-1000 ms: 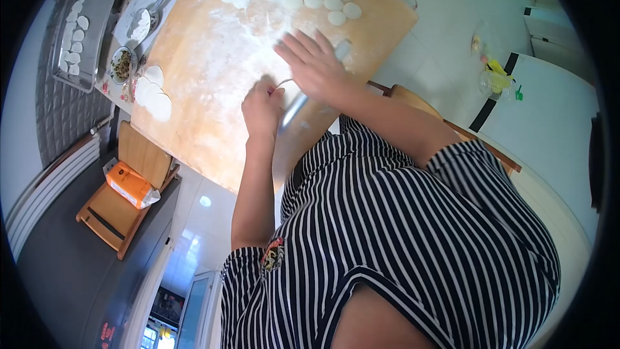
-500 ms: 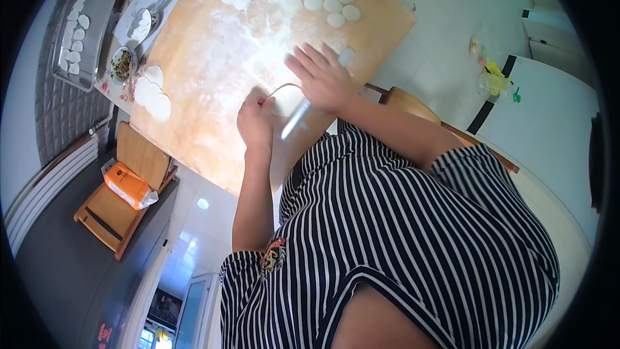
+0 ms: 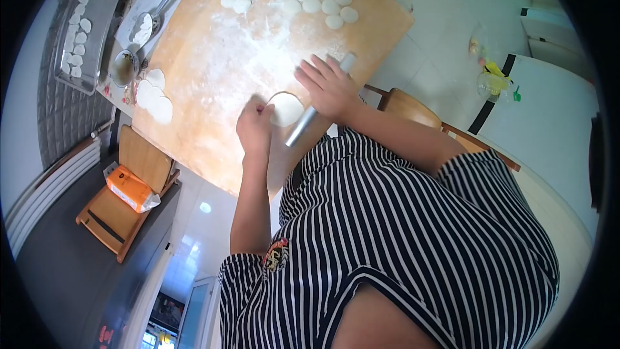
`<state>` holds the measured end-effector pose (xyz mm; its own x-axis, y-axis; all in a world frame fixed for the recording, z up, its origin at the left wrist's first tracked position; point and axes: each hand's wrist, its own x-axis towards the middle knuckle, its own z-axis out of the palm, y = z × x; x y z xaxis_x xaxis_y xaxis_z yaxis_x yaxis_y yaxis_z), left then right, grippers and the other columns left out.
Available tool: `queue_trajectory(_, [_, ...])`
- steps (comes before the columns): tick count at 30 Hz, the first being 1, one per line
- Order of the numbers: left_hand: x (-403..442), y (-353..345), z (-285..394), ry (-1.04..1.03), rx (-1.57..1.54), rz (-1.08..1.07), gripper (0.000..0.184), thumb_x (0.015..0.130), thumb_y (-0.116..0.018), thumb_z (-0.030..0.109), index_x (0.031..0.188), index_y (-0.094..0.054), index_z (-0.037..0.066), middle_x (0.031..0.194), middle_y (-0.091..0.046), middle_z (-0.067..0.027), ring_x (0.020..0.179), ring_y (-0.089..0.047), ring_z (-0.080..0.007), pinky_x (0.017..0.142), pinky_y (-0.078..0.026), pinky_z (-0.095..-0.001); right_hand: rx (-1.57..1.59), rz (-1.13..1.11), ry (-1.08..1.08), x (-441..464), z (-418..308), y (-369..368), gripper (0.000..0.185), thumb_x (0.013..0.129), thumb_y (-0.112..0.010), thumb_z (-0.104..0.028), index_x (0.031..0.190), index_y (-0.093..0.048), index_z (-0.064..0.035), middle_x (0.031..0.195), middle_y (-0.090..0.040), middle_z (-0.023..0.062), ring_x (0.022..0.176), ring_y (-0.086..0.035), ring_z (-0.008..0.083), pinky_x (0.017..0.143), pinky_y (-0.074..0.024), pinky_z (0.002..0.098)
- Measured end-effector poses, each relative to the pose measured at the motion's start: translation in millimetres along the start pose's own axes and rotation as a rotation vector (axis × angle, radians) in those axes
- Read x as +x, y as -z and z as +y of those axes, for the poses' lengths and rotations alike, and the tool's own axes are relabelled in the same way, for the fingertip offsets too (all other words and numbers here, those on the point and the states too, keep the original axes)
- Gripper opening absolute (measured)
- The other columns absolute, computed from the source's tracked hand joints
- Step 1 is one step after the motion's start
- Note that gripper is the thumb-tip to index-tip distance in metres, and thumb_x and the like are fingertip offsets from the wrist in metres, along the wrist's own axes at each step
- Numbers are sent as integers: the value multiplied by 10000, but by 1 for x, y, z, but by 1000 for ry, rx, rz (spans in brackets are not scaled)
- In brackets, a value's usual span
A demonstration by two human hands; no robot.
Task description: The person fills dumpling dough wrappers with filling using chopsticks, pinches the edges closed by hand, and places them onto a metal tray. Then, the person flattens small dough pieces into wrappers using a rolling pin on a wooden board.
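Note:
A round, flat dough wrapper lies on the floured wooden board. My left hand is closed, thumb and fingertips pinching the wrapper's left edge. To the right of the wrapper is a silver rolling pin, set at a slant. My right hand rests on the pin with its fingers stretched out and apart, the palm covering the pin's middle. Both ends of the pin show. Whether the pin touches the wrapper's right edge, I cannot tell.
Small dough discs cover the board's far side. Rolled wrappers overlap at its left edge. Beyond them stand a bowl, a flour bowl and a metal tray holding dough pieces. A chair carries an orange package.
My right hand and the rolling pin have shifted slightly right, off the wrapper, so more of it shows. My left hand keeps its pinch in nearly the same place.

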<state>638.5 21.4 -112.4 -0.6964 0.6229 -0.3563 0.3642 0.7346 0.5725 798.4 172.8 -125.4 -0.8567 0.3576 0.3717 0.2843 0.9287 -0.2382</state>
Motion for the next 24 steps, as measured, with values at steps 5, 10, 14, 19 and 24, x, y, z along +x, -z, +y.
queue_trajectory(5, [3, 3, -15, 243, -325, -294, 329, 899, -705, 305, 1055, -701, 15, 930, -720, -194, 800, -691, -330, 758, -526, -389, 19, -32, 32, 28, -2, -9, 469, 842, -553, -168, 1294, -623, -65, 1295, -623, 157, 1266, -530, 358, 1108, -353, 522])
queue_trajectory(10, [13, 5, 5, -183, 91, -14, 330, 860, -753, 315, 911, -678, -2, 858, -700, -202, 748, -655, -355, 732, -518, -400, 22, -63, -49, 68, -20, -17, 557, 848, -556, -123, 1404, -538, -116, 1414, -551, 133, 1352, -466, 342, 1166, -274, 517])
queue_trajectory(14, [-5, 5, -14, -67, -31, 14, 222, 877, -694, 239, 897, -640, 24, 884, -694, -164, 808, -664, -323, 750, -509, -398, -8, -62, 13, 3, -2, -7, 483, 853, -565, -170, 1331, -611, -122, 1324, -613, 141, 1283, -522, 337, 1120, -330, 518])
queue_trajectory(19, [-7, 8, -23, 122, -252, -166, 260, 874, -708, 261, 892, -675, 3, 876, -702, -170, 807, -678, -307, 759, -519, -385, 5, -140, 31, 26, -7, -6, 572, 841, -572, -142, 1412, -537, -137, 1428, -540, 144, 1369, -447, 321, 1174, -253, 512])
queue_trajectory(24, [10, 6, -10, -212, 129, -6, 272, 863, -729, 262, 896, -680, -3, 873, -693, -164, 800, -659, -332, 750, -516, -406, 9, -77, -30, 68, -22, -27, 568, 833, -580, -163, 1400, -548, -137, 1435, -537, 117, 1390, -426, 290, 1168, -265, 507])
